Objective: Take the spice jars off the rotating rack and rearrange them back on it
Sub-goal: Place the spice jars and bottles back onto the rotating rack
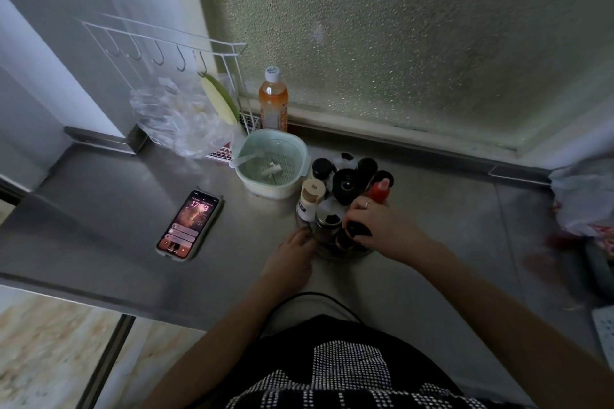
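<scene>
The rotating rack stands on the steel counter, ringed with several spice jars. A white jar with a beige cap sits at its left, black-capped jars at the back, and a red-capped bottle at the right. My right hand reaches over the rack's near side, and its fingers grip a black-capped jar there. My left hand rests against the rack's lower left edge with its fingers touching the base. The rack's near base is partly hidden by both hands.
A pale green colander bowl stands just left of the rack. A lit phone lies on the counter farther left. An orange bottle, a wire hook rack and a plastic bag line the back. Bags lie at the right edge.
</scene>
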A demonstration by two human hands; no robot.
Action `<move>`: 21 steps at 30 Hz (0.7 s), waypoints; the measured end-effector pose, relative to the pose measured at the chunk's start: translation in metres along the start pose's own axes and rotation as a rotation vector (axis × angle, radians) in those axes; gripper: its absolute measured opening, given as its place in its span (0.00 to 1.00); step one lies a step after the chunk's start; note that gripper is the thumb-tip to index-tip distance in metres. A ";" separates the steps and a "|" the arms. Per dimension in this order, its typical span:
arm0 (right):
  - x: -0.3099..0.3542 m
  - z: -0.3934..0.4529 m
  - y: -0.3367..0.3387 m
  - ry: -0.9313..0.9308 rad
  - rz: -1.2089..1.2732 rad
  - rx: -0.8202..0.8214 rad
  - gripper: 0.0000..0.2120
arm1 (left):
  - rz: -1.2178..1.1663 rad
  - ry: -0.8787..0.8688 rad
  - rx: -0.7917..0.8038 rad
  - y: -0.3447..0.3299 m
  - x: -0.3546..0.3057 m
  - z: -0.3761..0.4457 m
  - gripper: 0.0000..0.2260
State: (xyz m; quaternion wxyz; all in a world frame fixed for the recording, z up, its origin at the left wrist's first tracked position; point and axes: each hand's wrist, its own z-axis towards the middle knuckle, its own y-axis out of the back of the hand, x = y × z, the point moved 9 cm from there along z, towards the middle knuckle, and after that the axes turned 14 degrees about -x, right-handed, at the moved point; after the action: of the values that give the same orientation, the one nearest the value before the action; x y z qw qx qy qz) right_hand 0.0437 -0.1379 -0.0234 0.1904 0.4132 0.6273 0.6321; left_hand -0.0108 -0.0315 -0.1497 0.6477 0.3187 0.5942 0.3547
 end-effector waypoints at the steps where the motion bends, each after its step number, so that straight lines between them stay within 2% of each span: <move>1: -0.001 0.000 -0.006 -0.002 -0.029 0.015 0.13 | 0.005 0.009 0.017 0.000 0.001 -0.001 0.19; 7: 0.000 -0.001 -0.033 0.003 -0.146 -0.008 0.26 | 0.015 0.007 0.025 0.002 -0.002 -0.001 0.21; 11: 0.001 -0.008 -0.023 -0.026 -0.027 -0.114 0.25 | 0.031 0.023 0.045 0.005 -0.005 0.000 0.22; 13: 0.001 -0.019 -0.004 -0.008 0.097 -0.256 0.20 | 0.035 0.037 0.046 0.006 -0.004 0.000 0.22; 14: -0.004 -0.028 0.010 -0.019 0.124 -0.376 0.17 | 0.031 0.043 0.041 0.006 -0.004 0.000 0.21; 16: -0.036 -0.048 0.035 -0.184 0.162 -0.620 0.11 | 0.020 0.049 0.027 0.007 -0.005 0.001 0.19; 17: -0.057 -0.056 0.040 -0.300 0.192 -0.683 0.10 | 0.004 0.064 0.024 0.009 -0.006 0.002 0.18; 19: -0.090 -0.062 0.026 -0.442 0.238 -0.614 0.08 | -0.045 0.115 0.009 0.014 -0.006 0.003 0.18; 21: -0.102 -0.059 -0.004 -0.477 0.291 -0.391 0.12 | -0.106 0.176 -0.019 0.020 -0.006 0.004 0.18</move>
State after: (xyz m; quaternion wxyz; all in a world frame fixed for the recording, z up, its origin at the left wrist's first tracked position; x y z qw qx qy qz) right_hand 0.0576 -0.2524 -0.0491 0.3152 0.5904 0.3666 0.6463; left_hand -0.0083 -0.0256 -0.1292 0.6137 0.2483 0.6615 0.3523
